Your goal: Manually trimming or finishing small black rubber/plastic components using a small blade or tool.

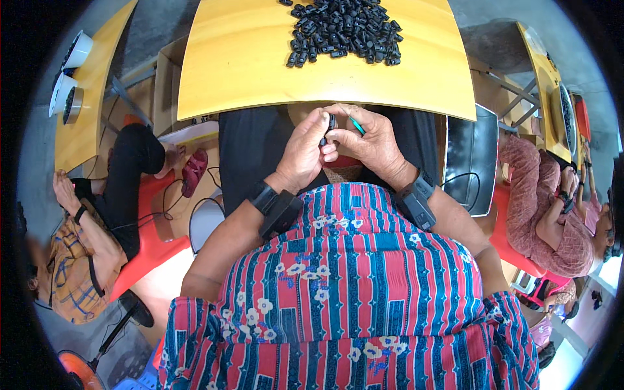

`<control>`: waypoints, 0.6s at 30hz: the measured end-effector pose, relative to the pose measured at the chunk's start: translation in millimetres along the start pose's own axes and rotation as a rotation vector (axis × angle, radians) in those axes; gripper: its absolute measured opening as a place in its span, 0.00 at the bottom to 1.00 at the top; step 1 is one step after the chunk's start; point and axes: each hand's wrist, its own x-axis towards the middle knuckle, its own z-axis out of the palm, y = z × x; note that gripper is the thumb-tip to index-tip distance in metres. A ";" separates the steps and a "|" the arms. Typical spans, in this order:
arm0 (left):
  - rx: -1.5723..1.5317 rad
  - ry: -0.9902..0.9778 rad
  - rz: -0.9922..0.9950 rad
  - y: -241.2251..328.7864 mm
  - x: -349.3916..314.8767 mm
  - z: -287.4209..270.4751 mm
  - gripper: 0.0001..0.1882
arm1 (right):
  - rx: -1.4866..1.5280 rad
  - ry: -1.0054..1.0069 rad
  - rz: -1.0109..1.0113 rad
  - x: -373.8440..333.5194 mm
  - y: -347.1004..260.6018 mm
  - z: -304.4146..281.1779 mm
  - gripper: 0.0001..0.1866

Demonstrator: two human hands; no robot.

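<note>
My left hand (300,148) is closed, pinching a small black plastic part (332,121) between thumb and fingers. It looks like the cord-lock-shaped pieces on the table. Against it presses my right hand (376,144), thumb and fingers closed, with a thin green stick-like tool (357,125) jutting out between them. Both hands meet over my lap, just below the near edge of the yellow table (234,65). My fingers hide most of the part and the tool's tip. A heap of black plastic pieces (348,32) lies on the table's far half.
A cardboard box (170,75) stands left of the table, and a black tray-like panel (469,162) is at its right. Co-workers sit at side tables: one person (91,240) on the left, others (552,208) on the right. White bowls (63,91) stand on the left table.
</note>
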 end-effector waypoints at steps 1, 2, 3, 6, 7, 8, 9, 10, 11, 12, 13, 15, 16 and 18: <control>-0.001 0.000 -0.001 0.0 -0.2 0.7 0.17 | 0.079 -0.011 0.021 -0.7 3.4 1.3 0.19; -0.013 0.016 -0.002 0.5 -0.8 1.4 0.17 | 0.159 -0.022 0.041 -0.8 5.0 2.2 0.19; -0.026 0.031 -0.003 1.0 -1.1 2.0 0.18 | 0.159 -0.021 0.042 -0.6 4.6 1.8 0.19; -0.055 -0.019 -0.011 3.9 -1.9 1.2 0.17 | 0.180 -0.057 0.062 0.1 4.4 0.7 0.19; -0.055 -0.019 -0.011 3.8 -1.5 0.5 0.17 | 0.199 -0.056 0.058 0.1 6.1 1.0 0.19; -0.055 -0.026 -0.004 3.4 -1.2 -0.5 0.17 | 0.219 -0.056 0.055 -0.1 7.7 1.5 0.18; -0.055 -0.033 0.003 2.9 -0.9 -1.5 0.18 | 0.219 -0.056 0.055 0.2 9.0 1.5 0.18; -0.055 -0.032 0.003 2.5 -0.5 -2.5 0.18 | 0.212 -0.057 0.047 0.6 10.2 1.2 0.18; -0.061 -0.033 0.001 2.3 0.0 -2.5 0.18 | 0.204 -0.055 0.039 0.5 10.8 0.7 0.18; -0.068 -0.034 -0.001 2.2 0.3 -2.5 0.18 | 0.203 -0.054 0.039 0.1 11.5 0.6 0.18; -0.068 -0.035 -0.001 2.0 0.1 -2.3 0.18 | 0.213 -0.052 0.045 -0.3 12.2 0.6 0.18; -0.102 -0.032 -0.012 2.4 -1.2 -1.5 0.17 | 0.224 -0.052 0.051 -0.7 9.4 1.0 0.18; -0.102 -0.032 -0.012 2.8 -1.8 -1.2 0.17 | 0.218 -0.052 0.053 -1.3 5.8 0.9 0.18; -0.044 -0.021 -0.029 3.4 -1.9 -0.5 0.15 | 0.210 -0.051 0.056 -2.1 4.0 2.0 0.18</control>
